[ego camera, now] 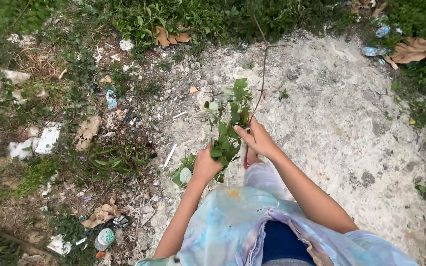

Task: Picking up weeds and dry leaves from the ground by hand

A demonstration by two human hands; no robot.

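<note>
A person stands on a pale patch of bare ground (331, 123), seen from above; the left hand (206, 165) is closed around the lower stems of a leafy green bunch (229, 125), while the right hand (258, 139) pinches the bunch's upper stems between thumb and fingers; the bunch sits between both hands, over the ground's left edge; a thin bare twig (264, 64) rises from the right hand toward the top edge; the bare ground lies open to the right and ahead; weeds and litter crowd its left edge, with white scraps (49, 137), a brown dry leaf (87, 132) and a small round tub (105, 238) near the bottom left corner; a crushed plastic bottle (373, 50) and a large brown leaf (410, 49) lie at the top right corner.
</note>
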